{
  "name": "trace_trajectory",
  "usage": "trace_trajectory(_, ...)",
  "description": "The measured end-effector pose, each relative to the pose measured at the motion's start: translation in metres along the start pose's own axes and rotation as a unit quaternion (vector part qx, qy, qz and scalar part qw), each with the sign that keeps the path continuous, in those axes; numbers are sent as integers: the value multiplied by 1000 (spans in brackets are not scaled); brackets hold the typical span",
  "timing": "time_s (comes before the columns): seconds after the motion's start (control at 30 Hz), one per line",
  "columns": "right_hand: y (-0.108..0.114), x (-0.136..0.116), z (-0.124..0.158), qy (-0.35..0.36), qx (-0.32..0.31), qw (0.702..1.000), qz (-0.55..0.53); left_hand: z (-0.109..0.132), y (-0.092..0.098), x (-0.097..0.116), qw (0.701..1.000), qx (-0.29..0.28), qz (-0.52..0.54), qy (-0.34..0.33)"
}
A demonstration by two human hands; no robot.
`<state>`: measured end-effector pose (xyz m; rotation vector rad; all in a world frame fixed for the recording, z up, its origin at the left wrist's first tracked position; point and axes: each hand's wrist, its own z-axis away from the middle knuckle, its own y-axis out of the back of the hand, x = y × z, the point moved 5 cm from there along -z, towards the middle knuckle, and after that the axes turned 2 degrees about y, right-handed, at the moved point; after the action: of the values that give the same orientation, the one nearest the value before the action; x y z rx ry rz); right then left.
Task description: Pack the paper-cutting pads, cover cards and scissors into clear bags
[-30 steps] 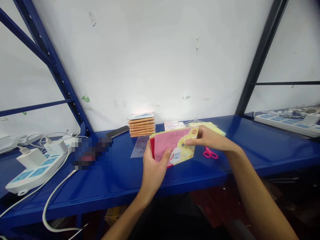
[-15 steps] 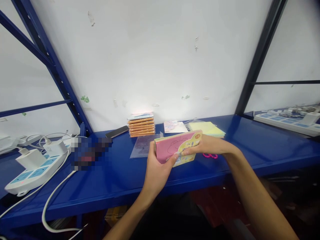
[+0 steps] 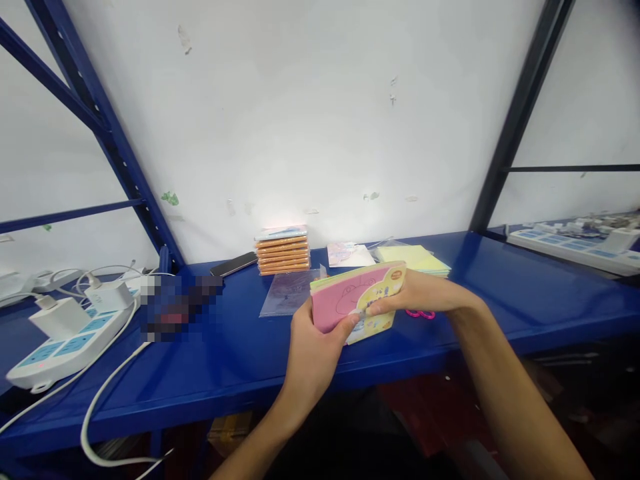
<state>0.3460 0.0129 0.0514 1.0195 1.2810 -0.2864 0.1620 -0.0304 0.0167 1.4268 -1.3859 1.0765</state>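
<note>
Between both hands, above the front of the blue table, I hold a stack of coloured paper sheets (image 3: 341, 298). Its front sheet is pink with a line drawing and a yellow printed label at the right. My left hand (image 3: 320, 340) grips the lower left edge, thumb on the front. From the right side my right hand (image 3: 413, 292) clasps the stack, its thumb over the label; its other fingers are hidden behind. A clear plastic sleeve (image 3: 285, 293) lies flat behind my left hand. Pink scissors handles (image 3: 421, 314) show beneath my right wrist.
On the blue table (image 3: 235, 353), orange packets (image 3: 283, 257) form a pile near the wall. Yellow paper (image 3: 407, 257) and a white printed card (image 3: 350, 254) lie to their right. At the left are a phone (image 3: 234, 264) and a power strip (image 3: 75, 340) with trailing cables.
The stack has tilted slightly in my hands, showing more of its yellow-green top edge and lower label. Both hands keep their hold; the things on the table stay put.
</note>
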Motion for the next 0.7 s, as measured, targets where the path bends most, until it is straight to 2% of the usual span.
trace_trajectory(0.27, 2, 7, 2, -27, -22, 999, -2, 1, -8, -13, 999, -29, 33, 16)
trace_trajectory(0.47, 3, 2, 3, -18, 20, 999, 34, -1, -3, -8, 999, -11, 37, 11)
trace_trajectory(0.6, 1, 1, 0, -4, 1, 1000, 15, -2, -2, -5, 999, -23, 43, 17)
trace_trajectory(0.7, 0, 2, 0, -15, -18, 1000, 14, -3, 1, -2, 999, -7, 47, 13)
